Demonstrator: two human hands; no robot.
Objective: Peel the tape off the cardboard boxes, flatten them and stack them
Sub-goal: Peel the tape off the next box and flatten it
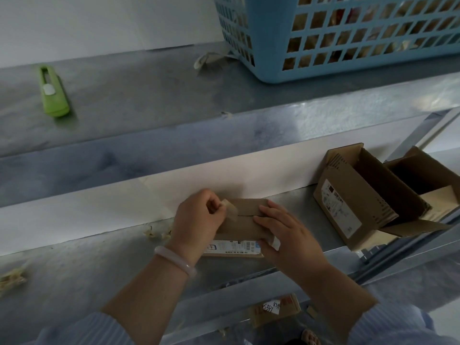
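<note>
Grey shelf [99,265], white wall [99,212], cardboard box [239,227]

A small brown cardboard box [239,226] is recorded flat on the lower metal shelf [99,257], top flaps closed along a centre seam, with a white printed label [234,246] on its near side. A translucent tape strip [230,209] is lifted from the seam's left end, pinched by the left hand [196,220], while the top is pressed by the right hand [288,235]. Two larger open boxes [348,202] are noted to the right, tipped on their sides.
</note>
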